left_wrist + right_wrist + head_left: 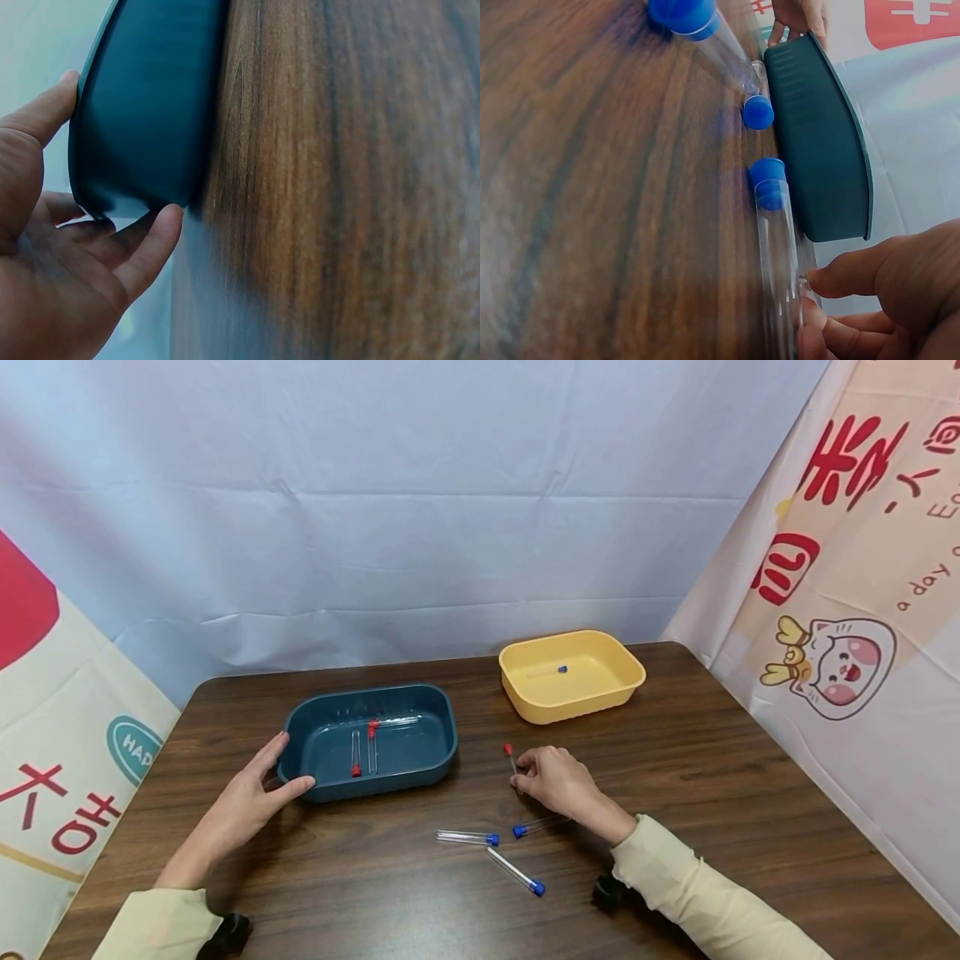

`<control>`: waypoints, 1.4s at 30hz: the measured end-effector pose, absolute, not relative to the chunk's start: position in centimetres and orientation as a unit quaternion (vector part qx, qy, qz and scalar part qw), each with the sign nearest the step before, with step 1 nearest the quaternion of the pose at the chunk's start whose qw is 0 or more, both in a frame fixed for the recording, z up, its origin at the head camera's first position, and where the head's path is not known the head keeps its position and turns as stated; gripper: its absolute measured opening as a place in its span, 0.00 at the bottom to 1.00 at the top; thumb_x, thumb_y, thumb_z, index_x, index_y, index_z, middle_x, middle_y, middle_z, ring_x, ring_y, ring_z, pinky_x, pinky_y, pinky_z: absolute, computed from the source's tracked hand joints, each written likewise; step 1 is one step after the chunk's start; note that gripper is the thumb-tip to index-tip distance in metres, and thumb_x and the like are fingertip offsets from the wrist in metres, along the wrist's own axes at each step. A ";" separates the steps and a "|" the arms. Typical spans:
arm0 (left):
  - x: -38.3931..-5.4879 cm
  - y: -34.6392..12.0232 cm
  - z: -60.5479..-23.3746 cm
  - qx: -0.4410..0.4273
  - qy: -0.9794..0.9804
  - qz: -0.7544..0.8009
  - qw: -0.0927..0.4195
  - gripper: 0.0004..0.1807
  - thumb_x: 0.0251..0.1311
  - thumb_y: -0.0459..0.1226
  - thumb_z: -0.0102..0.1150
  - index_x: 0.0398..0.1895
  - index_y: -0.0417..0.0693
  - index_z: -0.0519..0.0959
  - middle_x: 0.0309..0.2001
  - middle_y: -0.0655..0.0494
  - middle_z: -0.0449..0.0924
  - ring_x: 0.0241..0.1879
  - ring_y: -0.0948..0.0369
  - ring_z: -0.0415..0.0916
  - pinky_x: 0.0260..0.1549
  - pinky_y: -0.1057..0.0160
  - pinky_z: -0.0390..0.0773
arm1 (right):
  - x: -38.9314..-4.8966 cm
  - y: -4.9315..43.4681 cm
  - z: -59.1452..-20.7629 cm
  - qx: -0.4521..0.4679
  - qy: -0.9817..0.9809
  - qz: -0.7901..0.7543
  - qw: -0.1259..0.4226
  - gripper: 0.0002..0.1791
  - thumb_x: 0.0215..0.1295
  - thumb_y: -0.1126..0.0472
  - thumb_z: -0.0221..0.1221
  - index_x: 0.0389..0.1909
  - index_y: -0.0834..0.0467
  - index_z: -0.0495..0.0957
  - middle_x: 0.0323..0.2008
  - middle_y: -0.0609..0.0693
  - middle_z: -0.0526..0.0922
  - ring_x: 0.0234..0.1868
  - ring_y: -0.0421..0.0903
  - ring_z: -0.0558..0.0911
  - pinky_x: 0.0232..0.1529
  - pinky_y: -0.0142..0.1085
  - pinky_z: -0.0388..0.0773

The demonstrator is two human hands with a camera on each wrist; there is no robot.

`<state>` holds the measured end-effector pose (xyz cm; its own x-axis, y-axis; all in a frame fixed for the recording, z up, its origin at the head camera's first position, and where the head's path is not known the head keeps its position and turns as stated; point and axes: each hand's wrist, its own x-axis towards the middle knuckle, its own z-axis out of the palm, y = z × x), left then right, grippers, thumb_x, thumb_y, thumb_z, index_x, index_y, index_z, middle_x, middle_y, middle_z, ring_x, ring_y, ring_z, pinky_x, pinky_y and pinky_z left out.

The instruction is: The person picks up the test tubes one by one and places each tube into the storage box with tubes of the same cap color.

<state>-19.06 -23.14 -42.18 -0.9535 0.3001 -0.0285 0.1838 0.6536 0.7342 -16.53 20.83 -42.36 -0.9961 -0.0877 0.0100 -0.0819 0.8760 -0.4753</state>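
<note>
My left hand (238,802) holds the left end of a dark teal plastic basin (397,782), thumb at the near rim and fingers along the end wall. Inside that basin lie three clear test tubes with red caps (356,770). Over the table to its right, my right hand (558,783) pinches another red-capped test tube (509,751) between thumb and fingers, cap pointing away from me; the hand covers part of it. Close by on the table are blue-capped test tubes (516,871), one partly behind the right hand. In the right wrist view, a blue-capped tube (774,232) lies beside the fingers.
A yellow plastic basin (581,705) stands at the back right of the wooden table (360,877), with a blue-capped test tube (562,669) in it. A pale cloth (420,527) hangs behind the table; printed cloths hang at both sides.
</note>
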 end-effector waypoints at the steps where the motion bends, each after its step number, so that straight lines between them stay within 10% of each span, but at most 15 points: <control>1: -19.1 -23.1 -42.2 0.133 0.907 0.394 0.073 0.54 0.72 0.53 0.61 0.83 0.37 0.40 0.81 0.32 0.38 0.74 0.30 0.52 0.66 0.34 0.65 | -16.5 20.8 -42.4 -0.043 0.969 -0.245 0.007 0.15 0.64 0.57 0.71 0.47 0.62 0.87 0.25 0.42 0.81 0.25 0.38 0.77 0.25 0.35 0.74; 17: -19.1 -23.2 -42.3 0.134 0.906 0.393 0.074 0.54 0.72 0.54 0.61 0.84 0.38 0.40 0.82 0.33 0.38 0.75 0.30 0.51 0.66 0.33 0.63 | -17.5 21.9 -42.3 -0.095 0.952 -0.290 0.038 0.25 0.64 0.55 0.73 0.56 0.66 0.82 0.24 0.44 0.79 0.22 0.38 0.74 0.24 0.33 0.71; 28: -19.0 -23.2 -42.1 0.137 0.909 0.389 0.069 0.53 0.72 0.53 0.61 0.84 0.39 0.40 0.82 0.34 0.38 0.75 0.30 0.49 0.66 0.30 0.60 | -18.6 23.2 -41.7 -0.194 0.937 -0.275 0.091 0.45 0.54 0.50 0.79 0.68 0.68 0.72 0.46 0.53 0.76 0.45 0.47 0.75 0.48 0.41 0.76; 42: -18.8 -23.1 -42.0 0.133 0.908 0.391 0.072 0.53 0.73 0.54 0.60 0.84 0.39 0.40 0.82 0.34 0.37 0.75 0.29 0.49 0.67 0.30 0.60 | -19.7 23.7 -41.4 -0.220 0.934 -0.250 0.129 0.54 0.51 0.49 0.80 0.74 0.66 0.65 0.51 0.54 0.74 0.46 0.46 0.73 0.51 0.40 0.75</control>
<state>-18.85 -23.10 -41.96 -0.9542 0.2978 -0.0274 0.1849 0.6595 0.7286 -19.66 23.75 -41.40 -0.8698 -0.4759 -0.1304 -0.3473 0.7781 -0.5234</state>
